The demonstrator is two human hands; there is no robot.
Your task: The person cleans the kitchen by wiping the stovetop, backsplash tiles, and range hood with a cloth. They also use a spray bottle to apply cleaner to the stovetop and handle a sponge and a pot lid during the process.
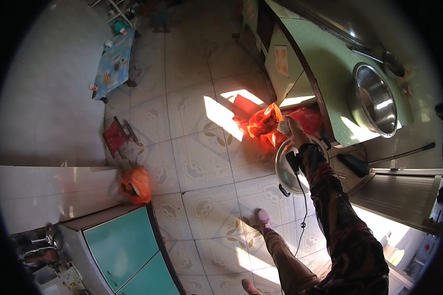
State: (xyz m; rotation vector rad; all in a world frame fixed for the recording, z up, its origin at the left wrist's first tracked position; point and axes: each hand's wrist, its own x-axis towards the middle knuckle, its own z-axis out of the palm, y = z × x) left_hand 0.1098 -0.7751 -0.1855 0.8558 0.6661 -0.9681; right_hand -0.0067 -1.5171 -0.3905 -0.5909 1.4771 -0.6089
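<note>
My right hand [296, 131], in a dark patterned sleeve with a black device and cable at the wrist, is shut on a small crumpled white thing [283, 127]; I cannot tell whether it is cloth or paper. It is at the right side of an open orange-red plastic bag [258, 127] with dark contents, lit by the sun. Another red plastic bag [307, 120] lies behind the hand, against the counter base. Below the forearm, partly hidden, a round steel pan [286, 171] with black handles stands on the floor. My left hand is out of view.
On the right, a green counter [319, 48] carries a large steel basin [376, 101]. A dark long-handled tool [354, 165] leans below it. Leftward are a low table [112, 61], a red stool [114, 137], an orange bag [137, 184] and a teal-fronted cabinet [122, 243]. The tiled floor [195, 162] lies between.
</note>
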